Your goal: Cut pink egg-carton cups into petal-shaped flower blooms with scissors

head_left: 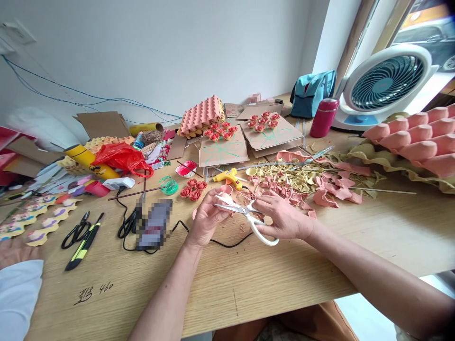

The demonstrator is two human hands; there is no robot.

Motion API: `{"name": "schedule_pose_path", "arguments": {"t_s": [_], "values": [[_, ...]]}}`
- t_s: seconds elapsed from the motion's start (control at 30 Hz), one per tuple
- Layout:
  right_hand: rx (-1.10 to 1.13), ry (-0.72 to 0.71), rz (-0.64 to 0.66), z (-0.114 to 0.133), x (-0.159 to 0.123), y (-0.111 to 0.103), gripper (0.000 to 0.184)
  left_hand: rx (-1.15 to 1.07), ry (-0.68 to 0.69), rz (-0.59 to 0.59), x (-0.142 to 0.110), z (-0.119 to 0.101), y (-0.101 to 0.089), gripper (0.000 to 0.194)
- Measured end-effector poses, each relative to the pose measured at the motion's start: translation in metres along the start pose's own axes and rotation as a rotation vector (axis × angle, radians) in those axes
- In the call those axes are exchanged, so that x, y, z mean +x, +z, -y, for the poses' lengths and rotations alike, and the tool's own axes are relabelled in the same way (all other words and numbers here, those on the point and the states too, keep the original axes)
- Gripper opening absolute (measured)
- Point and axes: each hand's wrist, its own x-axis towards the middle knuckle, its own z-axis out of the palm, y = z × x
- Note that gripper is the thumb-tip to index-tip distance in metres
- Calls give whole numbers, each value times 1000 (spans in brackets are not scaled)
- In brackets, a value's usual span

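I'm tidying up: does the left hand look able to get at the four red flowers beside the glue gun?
Probably yes: the red flowers lie close by, nothing seen between, though the left hand holds a small piece.

Carton scraps [304, 182] across wooden table [284, 279]

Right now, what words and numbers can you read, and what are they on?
"460", handwritten in dark strokes on the table; the marks before it are unclear.
Pale lettering on the blue bag: too blurred to read surely.
Black print on the front yellow tube: too small.
Fan hub: any mark is too blurred.
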Motion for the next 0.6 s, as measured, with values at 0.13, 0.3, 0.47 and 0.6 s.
{"name": "schedule_pose_path", "arguments": {"t_s": [0.13,0.3,0.47,0.6], "values": [[5,8,-1,0,0,1,26,1,-1,13,0,0,-2,55],[48,68,7,-1,0,3,28,-22,-13,22,0,2,-3,53],[257,237,-75,-1,-1,8,25,-76,-35,-15,1,7,-2,51],[574,404,-144,6,1,15,25,-94,-86,-56,1,12,2,51]]}}
